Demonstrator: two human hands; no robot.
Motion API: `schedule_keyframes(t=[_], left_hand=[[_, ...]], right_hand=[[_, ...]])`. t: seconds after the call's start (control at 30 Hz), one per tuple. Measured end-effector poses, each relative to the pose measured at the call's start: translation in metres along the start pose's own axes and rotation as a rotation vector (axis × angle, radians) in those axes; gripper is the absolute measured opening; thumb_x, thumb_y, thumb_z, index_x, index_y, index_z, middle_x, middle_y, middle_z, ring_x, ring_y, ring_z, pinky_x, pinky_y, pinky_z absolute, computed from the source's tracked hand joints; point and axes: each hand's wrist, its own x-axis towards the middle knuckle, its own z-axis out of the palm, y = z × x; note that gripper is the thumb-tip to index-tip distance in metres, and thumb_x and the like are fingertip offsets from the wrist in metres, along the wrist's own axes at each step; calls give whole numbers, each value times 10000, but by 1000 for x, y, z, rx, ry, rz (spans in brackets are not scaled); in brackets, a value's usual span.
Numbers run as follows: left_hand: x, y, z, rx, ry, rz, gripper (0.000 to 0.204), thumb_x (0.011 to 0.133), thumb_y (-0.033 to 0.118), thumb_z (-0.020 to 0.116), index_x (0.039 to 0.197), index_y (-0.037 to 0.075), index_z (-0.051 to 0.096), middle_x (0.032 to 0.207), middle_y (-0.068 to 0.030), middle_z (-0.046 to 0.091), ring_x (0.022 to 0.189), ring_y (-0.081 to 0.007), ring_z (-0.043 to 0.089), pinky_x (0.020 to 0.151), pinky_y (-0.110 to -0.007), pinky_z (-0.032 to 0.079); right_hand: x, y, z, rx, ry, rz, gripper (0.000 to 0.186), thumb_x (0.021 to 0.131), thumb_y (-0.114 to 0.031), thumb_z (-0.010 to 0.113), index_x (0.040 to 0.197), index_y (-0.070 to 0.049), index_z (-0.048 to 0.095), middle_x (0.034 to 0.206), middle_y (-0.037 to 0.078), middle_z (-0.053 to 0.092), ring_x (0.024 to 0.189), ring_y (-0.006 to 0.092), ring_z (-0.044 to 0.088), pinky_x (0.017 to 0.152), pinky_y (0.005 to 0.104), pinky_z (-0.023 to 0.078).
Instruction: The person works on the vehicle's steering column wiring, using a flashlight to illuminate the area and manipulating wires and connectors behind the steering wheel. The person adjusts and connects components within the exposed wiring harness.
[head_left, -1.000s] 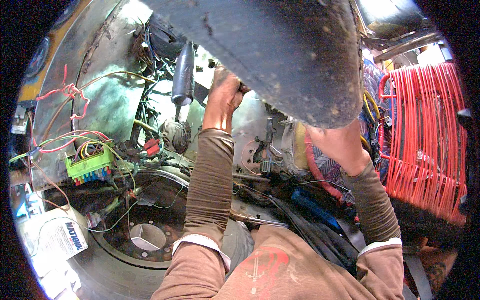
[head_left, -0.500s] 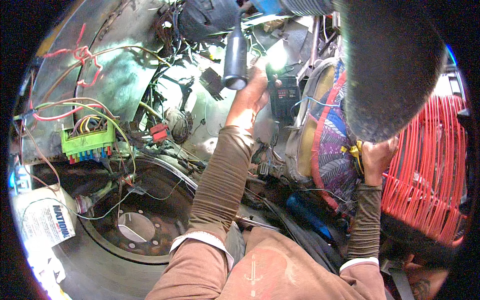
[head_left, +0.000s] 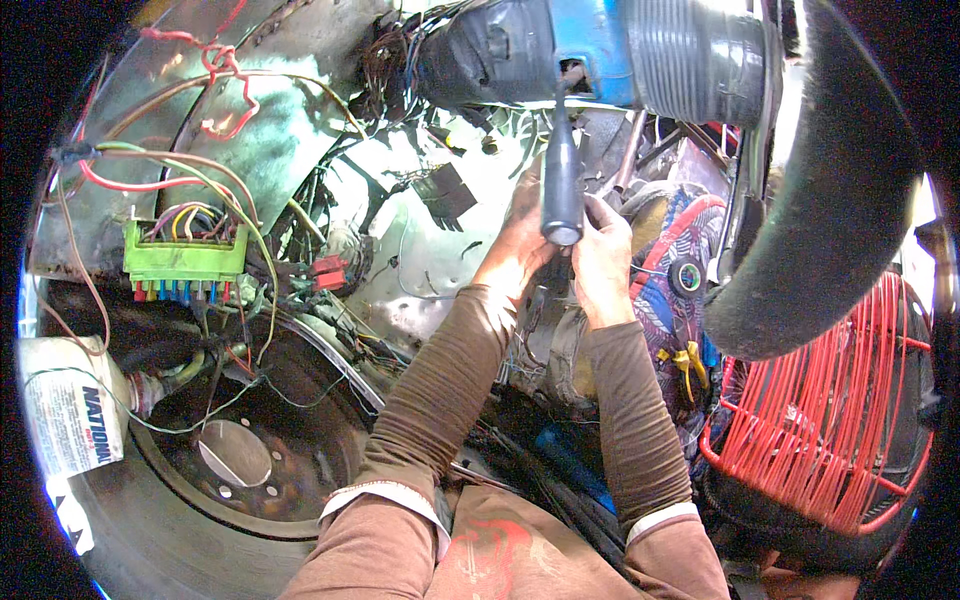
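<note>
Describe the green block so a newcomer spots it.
Find the big wheel at lower left. Above it in the picture is the green block, with a row of multicoloured tabs along its bottom. Its bright green colour sets it apart from the smaller red block to its right.

Black handle [head_left: 562, 195] before left hand [head_left: 522, 245]; room over panel [head_left: 425, 268].

A printed label [head_left: 68, 425] stands on the white container [head_left: 72, 352] at the left — big dark-blue capitals, smaller red lettering beside them, rows of fine print too small to read. The pale tag [head_left: 793, 413] on the red-corded frame [head_left: 810, 445] — illegible from here.
</note>
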Motion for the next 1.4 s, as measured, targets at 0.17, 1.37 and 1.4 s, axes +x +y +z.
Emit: schedule_keyframes(t=[0.17, 1.37, 1.4], left_hand=[[10, -1, -3, -27, 3, -6, 247, 920, 157, 725, 1101, 20, 629, 909, -65, 663, 761, -145, 635, 610, -285, 519], [12, 27, -11, 387, -60, -6, 257, 898, 222, 778, 965, 17, 638, 811, -11, 619, 652, -100, 601, 503, -263, 532], [11, 27, -11, 391, -47, 1, 259, 899, 222, 777, 974, 16, 640, 812, -11, 619, 652, -99, 596, 502, -265, 530]], right_hand=[[5, -10, -7, -75, 1, -64, 216, 974, -131, 662, 1125, 23, 670, 800, 18, 664, 608, 60, 584, 523, 223, 477], [22, -38, -32, -601, -81, -434, 163, 896, -69, 733, 1036, 14, 743, 920, 60, 744, 850, 100, 682, 772, 255, 545], [26, -40, -34, -571, -101, -413, 159, 898, -75, 730, 1028, 14, 744, 912, 57, 742, 837, 98, 678, 761, 254, 543]])
